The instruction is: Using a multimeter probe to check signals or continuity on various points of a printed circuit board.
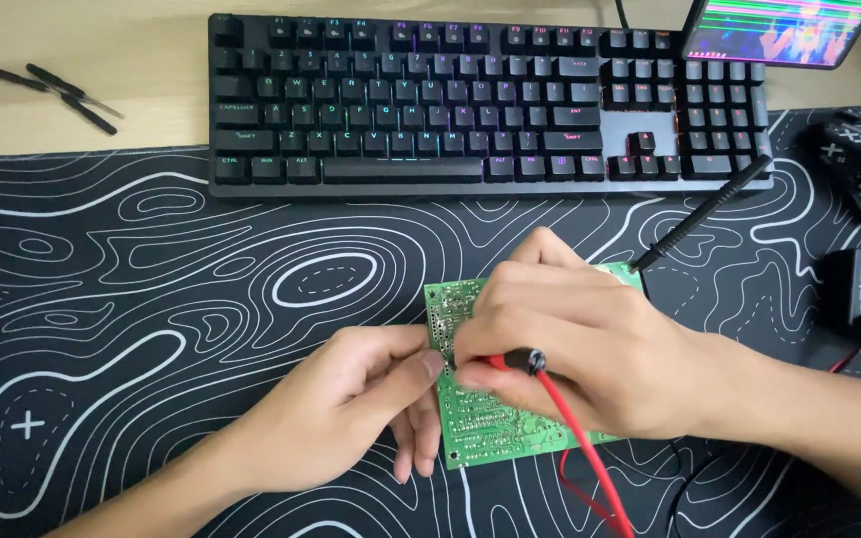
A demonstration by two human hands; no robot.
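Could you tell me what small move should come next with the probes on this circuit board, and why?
Probably lower the red probe tip onto a solder point: the right hand holds both it and the black probe over the green circuit board, which the left hand steadies at its edge.

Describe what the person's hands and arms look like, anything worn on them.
Both are bare. The left hand and right hand wear no gloves, and no rings show on the visible fingers. Both forearms are uncovered to the frame's edge, with no sleeves, watch or wristband in view. Fingernails look short and unpainted.
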